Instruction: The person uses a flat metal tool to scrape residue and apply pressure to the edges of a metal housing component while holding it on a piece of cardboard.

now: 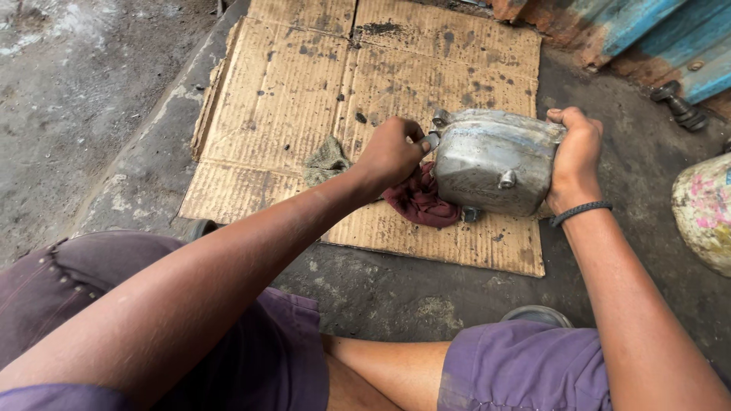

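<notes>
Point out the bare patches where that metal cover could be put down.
Freest: the far half of the cardboard sheet, bare beyond both hands, only oil-spotted. Also bare is the dark floor strip between the cardboard's near edge and the knees. Crowded: around the left hand, with the maroon rag, grey rag and metal cover gripped by the right hand.

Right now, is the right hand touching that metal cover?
Touching. The head view shows the right hand gripping the metal cover's edge, fingers wrapped over its top.

Open cardboard (304,84) leftward; bolt (680,106), painted pot (704,209) crowding right.
</notes>
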